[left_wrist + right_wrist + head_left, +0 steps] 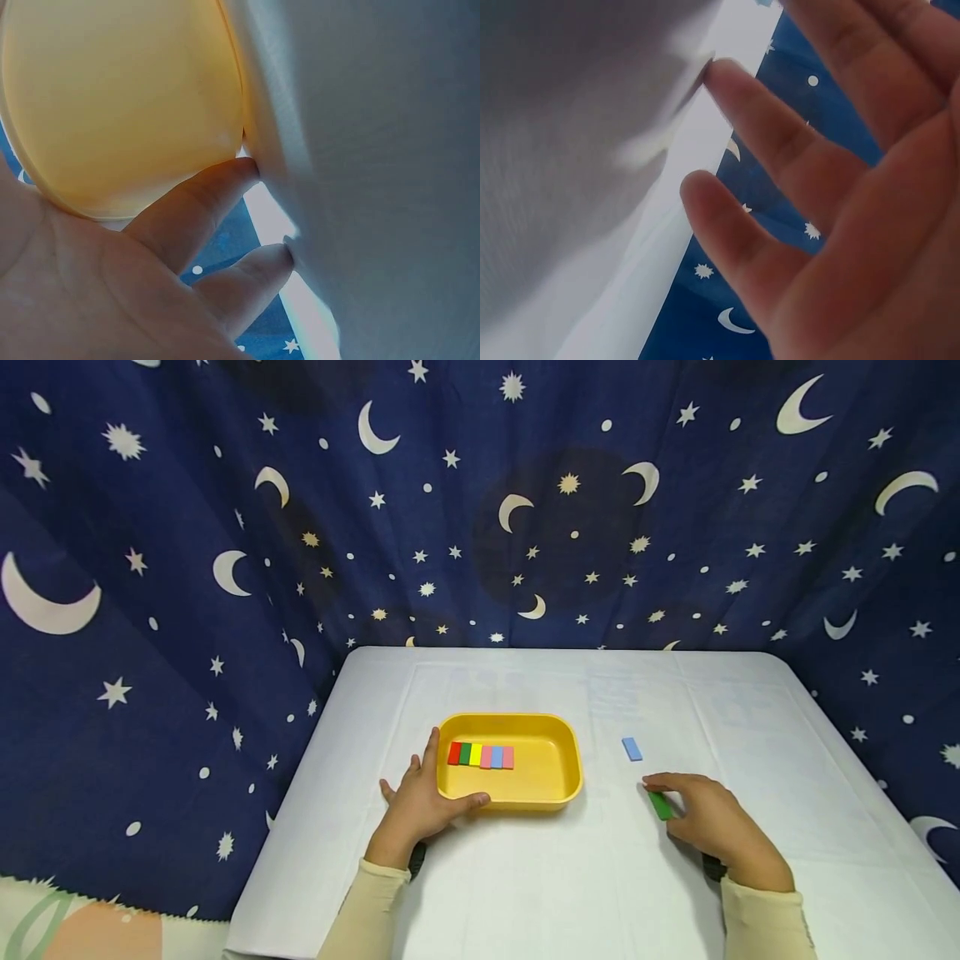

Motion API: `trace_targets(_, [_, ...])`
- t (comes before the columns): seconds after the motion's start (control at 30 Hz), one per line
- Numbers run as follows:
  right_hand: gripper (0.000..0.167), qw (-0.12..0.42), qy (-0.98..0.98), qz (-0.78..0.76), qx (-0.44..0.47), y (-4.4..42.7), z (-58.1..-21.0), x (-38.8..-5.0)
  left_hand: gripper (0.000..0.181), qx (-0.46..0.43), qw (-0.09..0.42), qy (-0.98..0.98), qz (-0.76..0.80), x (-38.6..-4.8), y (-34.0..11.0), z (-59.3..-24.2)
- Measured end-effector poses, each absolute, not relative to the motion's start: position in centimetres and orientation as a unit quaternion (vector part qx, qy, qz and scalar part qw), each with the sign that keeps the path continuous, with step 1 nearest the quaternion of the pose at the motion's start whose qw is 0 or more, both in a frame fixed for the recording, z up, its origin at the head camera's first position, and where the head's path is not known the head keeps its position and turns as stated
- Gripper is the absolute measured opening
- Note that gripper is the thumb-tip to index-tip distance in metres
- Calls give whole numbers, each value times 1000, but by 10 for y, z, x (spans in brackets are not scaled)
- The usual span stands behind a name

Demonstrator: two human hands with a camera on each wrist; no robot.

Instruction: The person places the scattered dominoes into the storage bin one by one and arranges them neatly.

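Observation:
A yellow tray (510,800) stands on the white-covered table, with a row of small coloured tiles (486,757) along its left half: red, green, yellow, pink, blue, pink. My left hand (422,806) rests against its near-left corner, index finger along the left side and thumb on the near rim. In the left wrist view, two straight fingers (202,206) lie beside the tray wall. To the right of the tray, my right hand (708,820) pinches a green tile (660,805) between thumb and fingertips at the table. The right wrist view hides that tile.
A single blue tile (632,749) lies on the table (570,893) beyond my right hand, right of the tray. A dark blue curtain (465,510) with moons and stars hangs behind the table and along both sides.

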State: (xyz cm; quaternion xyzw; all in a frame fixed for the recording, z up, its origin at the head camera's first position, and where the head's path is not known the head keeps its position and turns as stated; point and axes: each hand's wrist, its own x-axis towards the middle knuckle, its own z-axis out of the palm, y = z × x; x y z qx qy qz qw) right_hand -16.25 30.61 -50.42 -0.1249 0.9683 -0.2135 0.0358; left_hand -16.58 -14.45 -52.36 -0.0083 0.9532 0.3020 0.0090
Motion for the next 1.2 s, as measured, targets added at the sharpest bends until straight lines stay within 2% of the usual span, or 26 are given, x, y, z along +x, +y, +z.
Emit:
trace_targets(0.27, [68,8,967,-212,-140,304,-507,-160,147,-11,13,953,303,-163,-145,-524])
trace_targets(0.73, [69,19,975,-182,-129,293,-502,-168,146,-7,8,952,306,-164,-148,-523])
trace_targets(0.93, [69,47,975,-164,-141,288,-491,-174,148,-5,3,955,297,-167,-150,-526])
trace_targets(1.2, [62,128,975,-130,-129,276,-465,-186,149,-5,8,956,294,-167,-148,-527])
